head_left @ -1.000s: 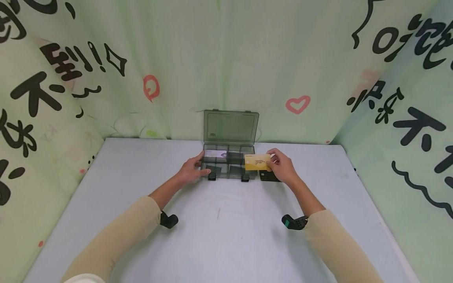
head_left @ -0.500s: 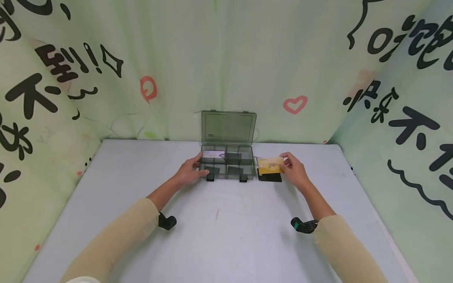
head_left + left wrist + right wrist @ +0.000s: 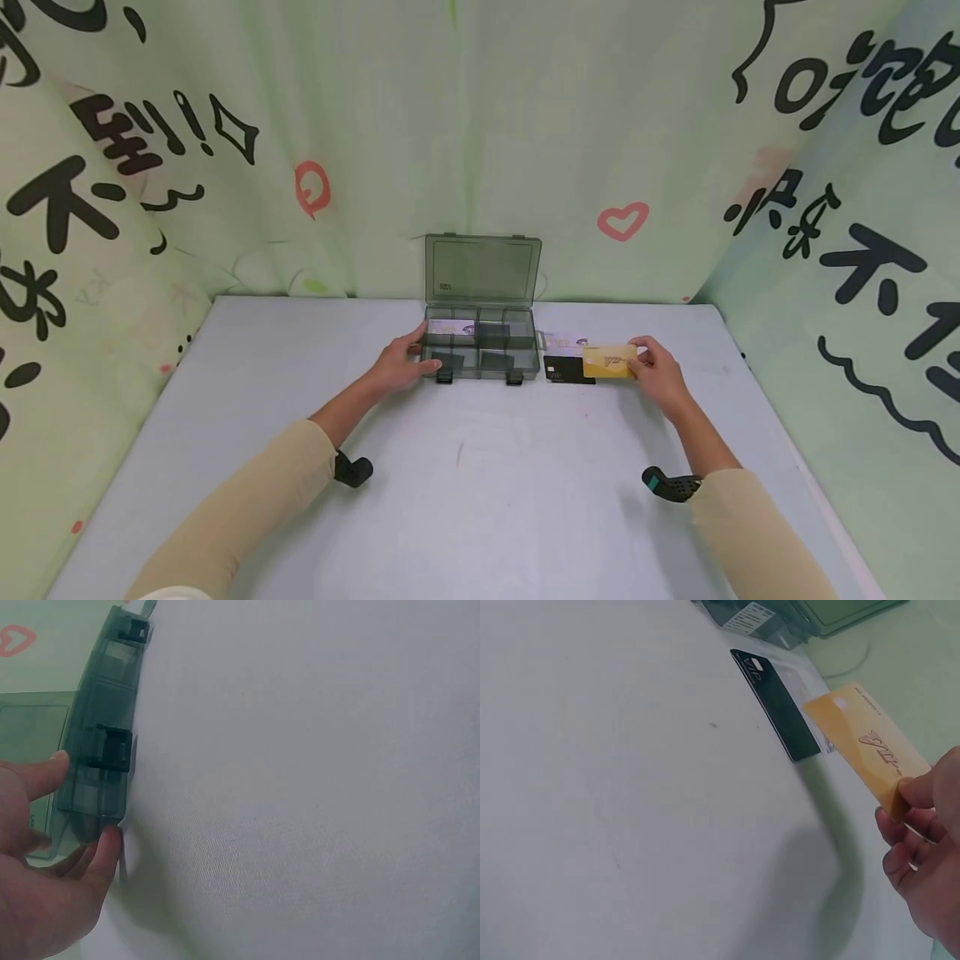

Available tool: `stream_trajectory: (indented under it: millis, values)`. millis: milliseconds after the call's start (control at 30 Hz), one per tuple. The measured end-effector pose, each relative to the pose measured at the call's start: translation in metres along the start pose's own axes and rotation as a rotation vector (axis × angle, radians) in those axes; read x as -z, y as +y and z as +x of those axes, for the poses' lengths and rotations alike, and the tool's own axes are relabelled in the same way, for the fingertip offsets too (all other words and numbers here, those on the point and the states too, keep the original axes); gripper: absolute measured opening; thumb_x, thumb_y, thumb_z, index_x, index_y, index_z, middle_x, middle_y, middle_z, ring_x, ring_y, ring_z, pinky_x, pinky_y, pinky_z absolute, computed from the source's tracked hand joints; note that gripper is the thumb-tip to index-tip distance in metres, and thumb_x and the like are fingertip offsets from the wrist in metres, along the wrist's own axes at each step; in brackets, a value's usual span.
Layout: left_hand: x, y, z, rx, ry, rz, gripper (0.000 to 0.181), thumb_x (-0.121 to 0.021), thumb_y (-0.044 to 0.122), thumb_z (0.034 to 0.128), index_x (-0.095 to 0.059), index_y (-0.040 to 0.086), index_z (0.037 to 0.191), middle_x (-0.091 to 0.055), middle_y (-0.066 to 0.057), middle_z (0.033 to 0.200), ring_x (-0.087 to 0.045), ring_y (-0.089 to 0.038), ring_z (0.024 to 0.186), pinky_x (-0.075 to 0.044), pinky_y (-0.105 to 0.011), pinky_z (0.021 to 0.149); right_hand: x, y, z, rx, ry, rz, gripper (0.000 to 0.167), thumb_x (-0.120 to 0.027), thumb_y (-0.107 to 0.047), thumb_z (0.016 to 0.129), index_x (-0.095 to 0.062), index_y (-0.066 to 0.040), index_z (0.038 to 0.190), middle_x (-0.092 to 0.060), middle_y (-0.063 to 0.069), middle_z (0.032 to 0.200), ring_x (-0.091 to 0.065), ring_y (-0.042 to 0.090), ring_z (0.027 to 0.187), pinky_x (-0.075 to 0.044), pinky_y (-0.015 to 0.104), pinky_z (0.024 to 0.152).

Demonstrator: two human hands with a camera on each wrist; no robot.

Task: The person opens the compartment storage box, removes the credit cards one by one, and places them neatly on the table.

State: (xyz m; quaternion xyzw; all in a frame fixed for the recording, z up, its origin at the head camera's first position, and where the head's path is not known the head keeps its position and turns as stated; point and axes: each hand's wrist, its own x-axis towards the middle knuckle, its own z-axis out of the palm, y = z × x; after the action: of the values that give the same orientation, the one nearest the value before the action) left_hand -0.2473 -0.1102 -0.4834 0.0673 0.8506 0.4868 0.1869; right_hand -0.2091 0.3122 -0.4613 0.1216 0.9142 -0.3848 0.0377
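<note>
A yellow card (image 3: 609, 362) is pinched at its right end by my right hand (image 3: 663, 377); the right wrist view shows the card (image 3: 870, 742) raised off the table between thumb and fingers. Just left of it lie a black card (image 3: 567, 370) and, behind that, a pale purple card (image 3: 562, 342). My left hand (image 3: 401, 362) grips the left end of a translucent green-grey compartment box (image 3: 480, 372), thumb over the front rim, as the left wrist view also shows at the box (image 3: 101, 712). Its lid (image 3: 482, 271) stands raised. Another purple card (image 3: 452, 327) lies in a back left compartment.
The box and cards are near the back edge of the white table (image 3: 480, 500). Behind the table hangs a pale green curtain (image 3: 465, 125) with black writing and red drawings, which also covers both sides.
My right hand has moved right with the yellow card, from over the box's right end past the black card, and the purple card beside the box now shows. My left hand still grips the box.
</note>
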Motion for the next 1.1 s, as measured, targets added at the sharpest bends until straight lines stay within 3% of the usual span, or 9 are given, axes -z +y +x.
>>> stream_trajectory:
  millis: [467, 600, 700, 933, 1100]
  values:
    - [0.000, 0.001, 0.000, 0.010, 0.008, -0.005, 0.084, -0.067, 0.030, 0.0919, -0.014, 0.025, 0.156, -0.028, -0.016, 0.158, -0.032, -0.032, 0.144, -0.032, -0.051, 0.114, 0.010, 0.033, 0.006, -0.058, 0.028, -0.103, 0.042, -0.044, -0.011, 0.101, -0.043, -0.003, 0.142, -0.055, 0.024, 0.113, -0.054, 0.030, 0.093, -0.045, 0.026, 0.068]
    - [-0.001, 0.000, 0.002, 0.003, 0.007, -0.008, 0.084, -0.067, 0.030, 0.0914, -0.014, 0.024, 0.156, -0.030, -0.015, 0.157, -0.033, -0.032, 0.144, -0.032, -0.050, 0.114, 0.007, 0.031, 0.005, -0.076, 0.041, -0.152, 0.046, -0.046, -0.014, 0.100, -0.041, -0.001, 0.144, -0.054, 0.028, 0.124, -0.052, 0.037, 0.106, -0.050, 0.042, 0.084]
    - [-0.001, -0.001, 0.002, -0.006, 0.007, -0.007, 0.084, -0.067, 0.029, 0.0914, -0.014, 0.023, 0.156, -0.030, -0.015, 0.157, -0.033, -0.032, 0.143, -0.032, -0.050, 0.114, 0.004, 0.028, 0.003, -0.102, 0.052, -0.155, 0.049, -0.046, -0.018, 0.100, -0.040, 0.000, 0.144, -0.050, 0.028, 0.131, -0.048, 0.039, 0.114, -0.044, 0.052, 0.098]
    - [-0.001, 0.001, -0.001, -0.011, 0.008, -0.014, 0.084, -0.067, 0.028, 0.0919, -0.014, 0.022, 0.156, -0.030, -0.016, 0.157, -0.033, -0.032, 0.143, -0.032, -0.050, 0.115, -0.003, 0.024, -0.005, 0.000, -0.006, -0.311, 0.065, -0.068, -0.032, 0.090, -0.045, 0.001, 0.140, -0.044, 0.031, 0.130, -0.046, 0.043, 0.114, -0.042, 0.056, 0.097]
    - [-0.001, 0.002, -0.002, -0.005, 0.007, -0.020, 0.083, -0.066, 0.028, 0.0923, -0.014, 0.023, 0.157, -0.028, -0.016, 0.158, -0.032, -0.033, 0.144, -0.031, -0.051, 0.115, -0.009, 0.020, -0.009, -0.012, -0.010, -0.372, 0.074, -0.073, -0.035, 0.085, -0.043, 0.001, 0.143, -0.038, 0.033, 0.133, -0.040, 0.048, 0.120, -0.038, 0.060, 0.103]
